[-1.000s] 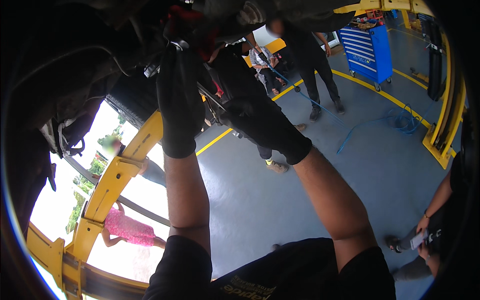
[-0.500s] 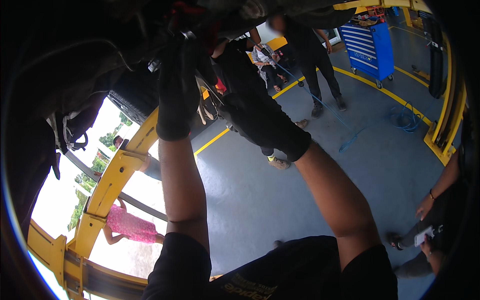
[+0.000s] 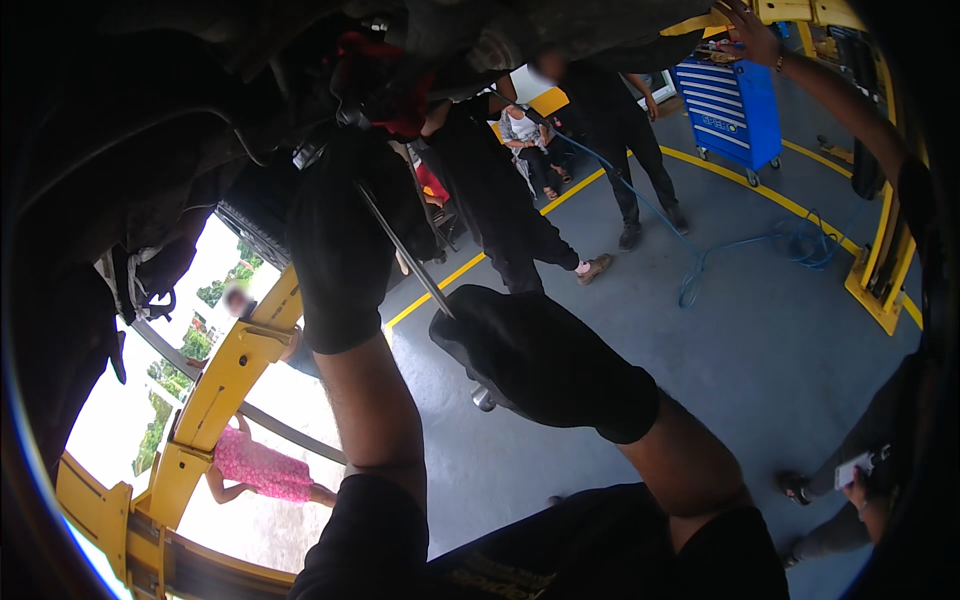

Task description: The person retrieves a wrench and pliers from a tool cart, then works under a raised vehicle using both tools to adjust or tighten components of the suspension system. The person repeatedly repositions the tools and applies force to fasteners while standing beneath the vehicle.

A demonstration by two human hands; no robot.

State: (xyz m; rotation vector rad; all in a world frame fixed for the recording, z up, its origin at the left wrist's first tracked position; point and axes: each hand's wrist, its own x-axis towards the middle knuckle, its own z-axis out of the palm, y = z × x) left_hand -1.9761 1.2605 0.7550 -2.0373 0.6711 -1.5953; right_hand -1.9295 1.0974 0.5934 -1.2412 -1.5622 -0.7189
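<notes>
My right hand (image 3: 545, 365), in a black glove, is closed around a long, thin metal bar (image 3: 405, 245). A rounded chrome end (image 3: 483, 398) sticks out below that fist. The bar slants up and left, its upper end beside my left hand (image 3: 342, 245). That hand, also black-gloved, is raised against the dark underside of a vehicle (image 3: 160, 90); its fingers are lost in shadow. Close to it are a shiny metal part (image 3: 308, 156) and a red part (image 3: 385, 90).
A yellow lift frame (image 3: 235, 365) curves up at left, near a tyre (image 3: 250, 235). Beyond stand a blue tool cabinet (image 3: 728, 105), a blue hose (image 3: 705, 262) on the grey floor and several people. A co-worker's arm (image 3: 840, 100) reaches in at upper right.
My right hand has moved down toward me with the bar, which now shows at length between my hands. My left hand has shifted slightly lower. A co-worker's arm has come up at upper right.
</notes>
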